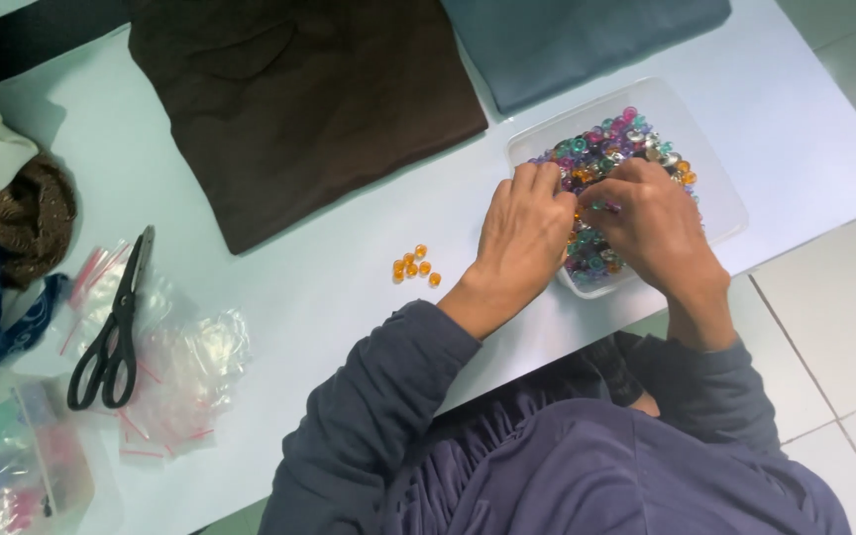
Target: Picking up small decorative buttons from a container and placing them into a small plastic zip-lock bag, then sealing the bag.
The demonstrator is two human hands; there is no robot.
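Head view looks down on a pale counter (329, 297), with a folded brown cloth (299, 109) and a folded blue-grey cloth (587, 35) at its far side. Near the right edge sits a clear plastic tray (725, 203) heaped with many-coloured beads (611, 139). Black scissors (111, 332) lie to the left on a scatter of small clear zip bags (190, 381), well apart from the tray.

Both hands are down in the beads. The left hand (522, 238) rests over the tray's near-left rim with its fingers curled into the heap; whether that grip has closed on anything is hidden by the knuckles, so I cannot tell. The right hand (651, 228) shows thumb and fingertips pinched together, seemingly on a bead or two, though the piece itself is too small to make out.

A little cluster of orange beads (414, 266) lies on the bare counter just left of the left wrist.

As a judgement: the tray sits close to the counter's edge, so a push from either wrist could tip it and send beads to the floor, and a sleeve could scatter the orange cluster.
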